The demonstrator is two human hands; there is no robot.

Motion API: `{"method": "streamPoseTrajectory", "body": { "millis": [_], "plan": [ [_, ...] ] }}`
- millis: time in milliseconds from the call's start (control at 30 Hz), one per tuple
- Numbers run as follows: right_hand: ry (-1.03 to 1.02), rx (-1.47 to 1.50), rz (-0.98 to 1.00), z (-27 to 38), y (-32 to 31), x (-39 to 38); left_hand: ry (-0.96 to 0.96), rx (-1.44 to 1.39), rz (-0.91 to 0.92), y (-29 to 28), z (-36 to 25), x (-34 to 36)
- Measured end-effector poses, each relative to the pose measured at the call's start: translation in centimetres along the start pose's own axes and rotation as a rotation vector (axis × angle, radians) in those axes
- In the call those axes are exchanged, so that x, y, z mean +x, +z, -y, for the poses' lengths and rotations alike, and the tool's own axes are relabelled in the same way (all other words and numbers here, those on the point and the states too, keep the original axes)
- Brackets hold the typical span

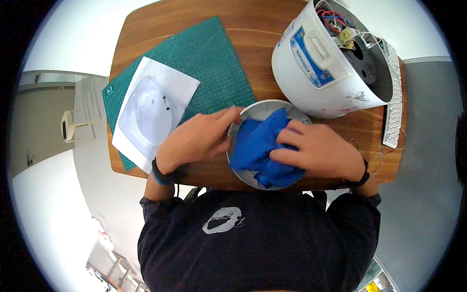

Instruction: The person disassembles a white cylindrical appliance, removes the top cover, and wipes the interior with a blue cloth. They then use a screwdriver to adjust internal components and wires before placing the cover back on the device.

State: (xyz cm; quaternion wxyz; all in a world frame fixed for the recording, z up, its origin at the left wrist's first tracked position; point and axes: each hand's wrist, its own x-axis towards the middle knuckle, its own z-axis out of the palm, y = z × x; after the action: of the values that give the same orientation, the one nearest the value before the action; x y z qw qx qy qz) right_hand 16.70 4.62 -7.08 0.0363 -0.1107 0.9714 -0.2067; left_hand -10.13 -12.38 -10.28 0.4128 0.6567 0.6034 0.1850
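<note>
A round white shallow lid or dish lies at the near middle of the wooden table, with a crumpled blue cloth inside it. My left hand grips the dish's left rim, its fingers wrapped over the edge and partly hidden. My right hand presses on the blue cloth with curled fingers, holding it against the inside of the dish, slightly blurred.
A green cutting mat lies left on the wooden table, bearing white paper with small dark pieces. At back right stands a white appliance housing with exposed wires, beside a white keyboard and thin cables.
</note>
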Motion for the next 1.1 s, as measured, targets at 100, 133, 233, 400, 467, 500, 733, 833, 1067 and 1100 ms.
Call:
{"method": "streamPoseTrajectory", "body": {
  "millis": [100, 133, 233, 400, 467, 500, 733, 833, 1067, 1100],
  "plan": [
    [0.137, -0.080, -0.112, 0.3, -1.8, -1.5, 0.062, 0.051, -0.119, 0.7, 0.8, 0.0],
    [0.189, -0.078, -0.074, 0.6, -2.0, -2.0, 0.055, 0.047, -0.129, 0.9, 0.8, -0.1],
    [0.303, -0.012, 0.038, 0.9, -2.2, -2.8, 0.040, 0.055, -0.142, 1.2, 0.7, -0.2],
    [0.070, 0.117, 0.002, 1.7, 0.5, -0.3, 0.079, 0.063, -0.111, 1.1, 0.9, 0.1],
    [0.012, 0.074, -0.062, 1.5, 0.8, 1.4, 0.140, 0.110, -0.136, 1.2, 1.2, 0.0],
    [0.010, 0.030, -0.075, 1.3, 1.0, 2.0, 0.169, 0.134, -0.148, 1.2, 1.1, 0.0],
    [0.254, -0.297, 0.069, 0.6, -0.2, 0.9, 0.190, 0.131, -0.204, 1.8, 1.3, -0.2],
    [0.283, -0.206, 0.026, 0.5, -2.0, -0.6, 0.090, 0.111, -0.170, 1.7, 0.9, -0.3],
    [0.080, -0.102, -0.139, 0.0, -0.4, 1.6, 0.153, 0.206, -0.210, 1.7, 1.4, 0.4],
    [0.051, -0.092, -0.117, -0.1, 0.2, 1.9, 0.173, 0.198, -0.231, 1.7, 1.6, 0.5]
  ]
}}
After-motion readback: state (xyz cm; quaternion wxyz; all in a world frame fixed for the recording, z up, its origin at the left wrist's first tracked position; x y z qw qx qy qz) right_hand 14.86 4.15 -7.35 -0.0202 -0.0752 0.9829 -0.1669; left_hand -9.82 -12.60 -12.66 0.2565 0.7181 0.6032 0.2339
